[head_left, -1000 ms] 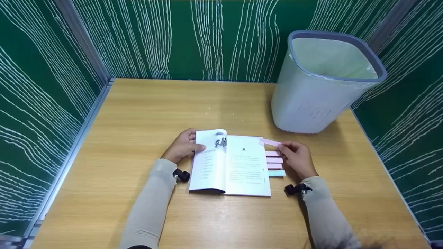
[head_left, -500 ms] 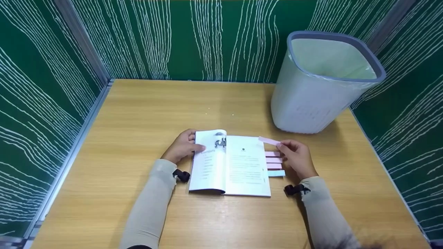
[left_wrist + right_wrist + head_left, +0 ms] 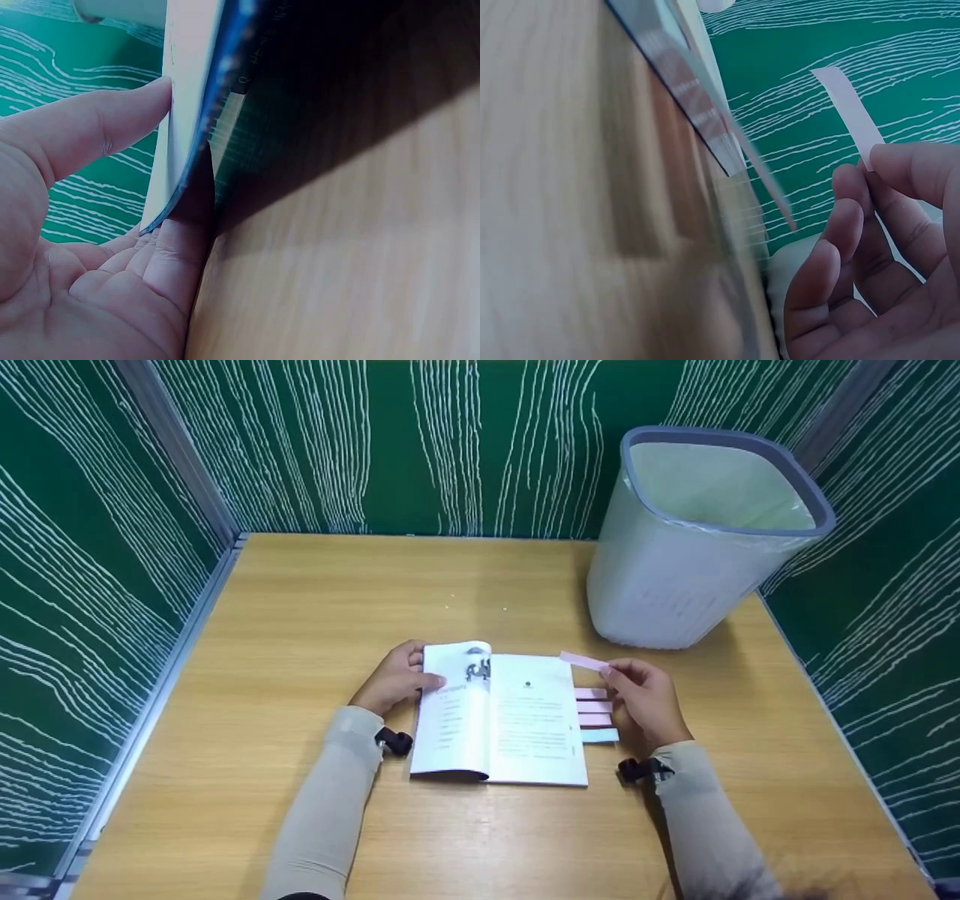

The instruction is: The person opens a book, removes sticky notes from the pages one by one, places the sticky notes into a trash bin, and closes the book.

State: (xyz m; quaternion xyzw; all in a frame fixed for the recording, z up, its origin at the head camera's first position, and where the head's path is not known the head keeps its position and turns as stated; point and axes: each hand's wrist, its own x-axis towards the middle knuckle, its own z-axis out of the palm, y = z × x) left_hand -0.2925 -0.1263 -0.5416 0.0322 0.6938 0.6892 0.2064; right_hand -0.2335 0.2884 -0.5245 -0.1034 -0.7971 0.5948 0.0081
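Observation:
An open book (image 3: 529, 720) lies on the table, its left-hand pages lifted a little. My left hand (image 3: 394, 679) grips that left side, thumb on the page and fingers underneath, as the left wrist view also shows at the book's edge (image 3: 187, 105). Between thumb and fingertip, my right hand (image 3: 649, 697) pinches one end of a pink sticky tab (image 3: 583, 661); its free end points toward the book's upper right corner. In the right wrist view this tab (image 3: 851, 112) stands apart from the book. Several pink tabs (image 3: 594, 707) and a blue tab (image 3: 600, 735) jut from the right edge.
A lined wastebasket (image 3: 675, 585) with a grey rim stands at the back right of the wooden table (image 3: 337, 592). Green panels (image 3: 397, 450) with white wavy lines enclose the back and sides. A few tiny specks lie beyond the book.
The pink tab in my right hand has come off the book's right edge and risen slightly, up and leftward. My left hand keeps its grip on the book.

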